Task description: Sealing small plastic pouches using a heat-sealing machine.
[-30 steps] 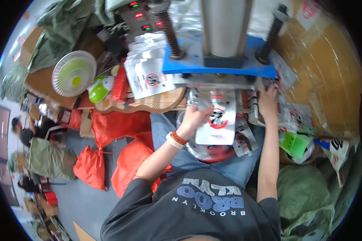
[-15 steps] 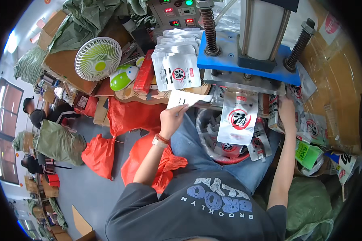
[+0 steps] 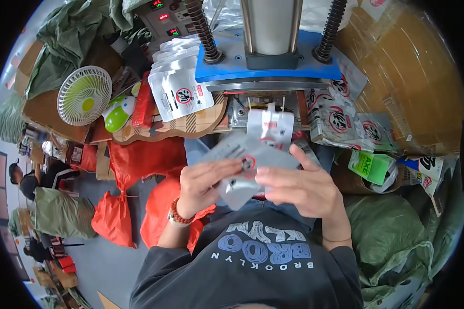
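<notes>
A blurred silver pouch (image 3: 237,193) with a red ring print is held in front of my chest. My left hand (image 3: 203,180) has its fingers pressed over the pouch's left part. My right hand (image 3: 307,190) lies at the right side of it, fingers stretched and thumb apart, the fingertips overlapping the pouch. Just beyond, another silver pouch (image 3: 269,123) hangs out from the lower bed (image 3: 239,110) of a press. Above that bed is the press's blue plate (image 3: 268,71) with a metal block beneath. My hands partly cover the hanging pouch's lower end.
A row of silver pouches (image 3: 183,98) leans left of the press, beside a red box (image 3: 143,103) and a white-green fan (image 3: 85,95). More pouches (image 3: 337,118) lie on a box at the right. Red bags (image 3: 149,159) sit below the table; a green sack (image 3: 389,232) stands at my right.
My left hand has brought its pouch rightward to my middle. The right hand has come back from the press's right side to meet it. The view has shifted too.
</notes>
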`<action>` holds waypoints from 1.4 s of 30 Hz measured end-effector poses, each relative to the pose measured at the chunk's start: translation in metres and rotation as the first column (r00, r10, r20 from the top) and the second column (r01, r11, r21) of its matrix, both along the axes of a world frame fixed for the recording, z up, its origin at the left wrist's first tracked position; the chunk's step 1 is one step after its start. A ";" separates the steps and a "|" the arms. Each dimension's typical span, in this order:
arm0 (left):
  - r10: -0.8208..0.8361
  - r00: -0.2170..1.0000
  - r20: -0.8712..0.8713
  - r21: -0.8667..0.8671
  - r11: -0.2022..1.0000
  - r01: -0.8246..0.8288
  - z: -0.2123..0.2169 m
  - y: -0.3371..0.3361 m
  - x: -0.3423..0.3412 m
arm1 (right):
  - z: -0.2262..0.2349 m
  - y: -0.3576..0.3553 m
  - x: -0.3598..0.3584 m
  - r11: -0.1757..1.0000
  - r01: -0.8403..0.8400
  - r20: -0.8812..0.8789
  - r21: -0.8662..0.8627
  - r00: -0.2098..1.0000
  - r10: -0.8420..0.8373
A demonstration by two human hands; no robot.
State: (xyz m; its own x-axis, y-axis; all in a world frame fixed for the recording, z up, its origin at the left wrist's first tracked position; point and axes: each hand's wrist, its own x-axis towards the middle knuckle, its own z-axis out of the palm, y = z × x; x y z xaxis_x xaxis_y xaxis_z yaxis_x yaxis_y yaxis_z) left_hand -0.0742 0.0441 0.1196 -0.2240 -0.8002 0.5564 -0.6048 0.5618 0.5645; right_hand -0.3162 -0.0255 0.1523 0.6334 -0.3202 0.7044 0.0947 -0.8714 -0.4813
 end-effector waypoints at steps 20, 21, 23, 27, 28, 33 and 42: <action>0.435 0.720 -0.540 0.731 0.667 0.145 -0.097 -0.112 -0.015 | -0.161 -0.157 -0.101 0.277 0.892 -0.592 -0.356 0.013 -0.806; 0.374 0.786 -0.493 0.658 0.751 0.055 -0.097 -0.119 0.006 | -0.163 -0.161 -0.102 0.334 0.901 -0.632 -0.275 0.092 -0.769; 0.638 0.758 0.139 0.038 0.761 -0.648 -0.092 -0.126 0.054 | -0.149 -0.150 -0.090 0.327 0.917 -0.602 -0.230 0.130 -0.788; 0.325 0.658 0.680 0.075 0.861 -0.502 -0.125 -0.095 0.095 | -0.132 -0.126 -0.094 0.447 0.894 -0.405 -0.005 0.407 -0.819; 0.356 0.713 0.605 0.053 0.875 -0.481 -0.129 -0.081 0.099 | -0.125 -0.121 -0.088 0.515 0.852 -0.275 0.092 0.519 -0.809; 0.569 0.821 -0.045 0.225 0.806 -0.547 -0.109 -0.049 0.079 | -0.038 -0.045 -0.056 0.716 0.461 0.095 0.525 0.804 -0.587; 0.125 0.975 0.184 -0.178 0.980 -0.092 0.000 -0.004 -0.008 | -0.002 0.011 -0.003 0.954 0.259 -0.011 -0.152 0.965 -0.264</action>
State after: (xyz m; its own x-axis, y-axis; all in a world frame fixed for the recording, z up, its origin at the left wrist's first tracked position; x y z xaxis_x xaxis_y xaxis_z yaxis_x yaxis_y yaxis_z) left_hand -0.0820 0.0405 0.1197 -0.2578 -0.7246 0.6392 -0.7556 0.5635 0.3339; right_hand -0.3191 -0.0147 0.1503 0.5637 -0.3714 0.7377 -0.1589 -0.9253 -0.3444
